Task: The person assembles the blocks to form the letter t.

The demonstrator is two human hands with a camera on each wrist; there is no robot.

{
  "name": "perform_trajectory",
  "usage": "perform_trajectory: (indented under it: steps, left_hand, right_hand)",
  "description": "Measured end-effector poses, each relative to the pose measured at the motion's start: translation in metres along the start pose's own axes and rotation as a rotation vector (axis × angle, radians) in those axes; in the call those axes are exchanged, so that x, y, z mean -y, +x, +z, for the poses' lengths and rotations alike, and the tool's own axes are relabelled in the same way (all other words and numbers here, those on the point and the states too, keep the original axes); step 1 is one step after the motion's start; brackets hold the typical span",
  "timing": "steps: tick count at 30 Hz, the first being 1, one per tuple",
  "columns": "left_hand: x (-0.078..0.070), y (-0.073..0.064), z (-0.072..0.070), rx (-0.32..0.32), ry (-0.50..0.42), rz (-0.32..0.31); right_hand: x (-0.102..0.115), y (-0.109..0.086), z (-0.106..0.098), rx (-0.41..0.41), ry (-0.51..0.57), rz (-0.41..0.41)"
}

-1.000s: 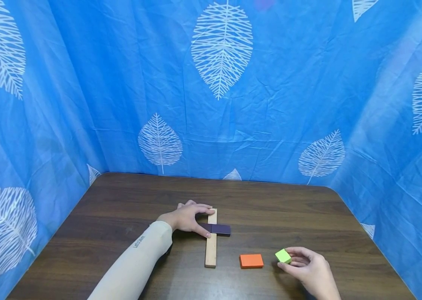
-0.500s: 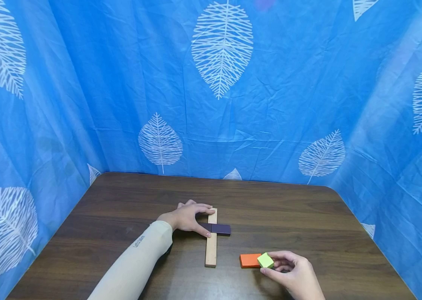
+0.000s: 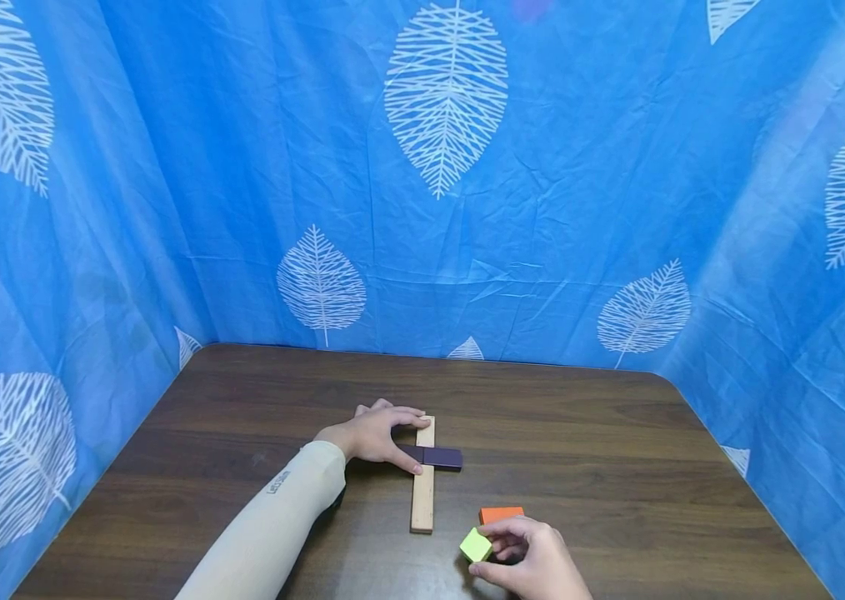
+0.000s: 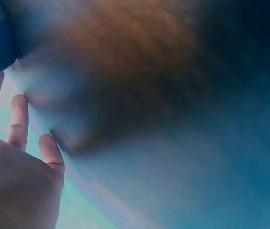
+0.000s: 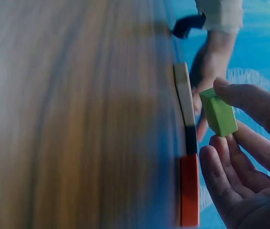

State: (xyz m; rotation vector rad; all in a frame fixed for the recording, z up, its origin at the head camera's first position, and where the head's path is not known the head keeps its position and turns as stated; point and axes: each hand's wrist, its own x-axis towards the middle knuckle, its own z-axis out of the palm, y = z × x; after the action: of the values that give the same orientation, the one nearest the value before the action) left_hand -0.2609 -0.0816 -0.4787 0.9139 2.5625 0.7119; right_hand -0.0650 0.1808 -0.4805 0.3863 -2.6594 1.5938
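My right hand (image 3: 531, 562) pinches a lime-green block (image 3: 476, 546) between thumb and fingertips, just in front of an orange block (image 3: 501, 515) that the hand partly covers. In the right wrist view the green block (image 5: 219, 113) is held above the table. My left hand (image 3: 373, 435) spreads over a pale wooden strip (image 3: 422, 500), its thumb and index fingertip touching the strip on either side of a dark purple piece (image 3: 442, 459). This purple piece crosses the strip; the part farther left lies partly behind the hand. The left wrist view shows relaxed, nearly straight fingers (image 4: 19, 119).
A dark brown wooden table (image 3: 617, 450) carries all the pieces. Blue cloth (image 3: 542, 208) with white leaf prints hangs behind it and along both sides. A pale sleeve (image 3: 272, 525) covers the left forearm.
My right hand has carried the green block leftward and slightly nearer, past the orange block, now partly covering the orange one. My left hand has stayed in place on the strip.
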Motion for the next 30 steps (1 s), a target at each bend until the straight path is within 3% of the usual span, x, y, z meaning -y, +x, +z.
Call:
perform_trajectory:
  steps: [18, 30]
  left_hand:
    - [0.000, -0.001, 0.001, -0.007, 0.009, -0.022]
    - [-0.001, -0.001, 0.000, -0.014, 0.012, -0.013]
  right_hand:
    - [0.013, 0.020, 0.034, 0.199, 0.106, 0.106]
    - [0.018, 0.026, 0.046, 0.153, -0.027, 0.069]
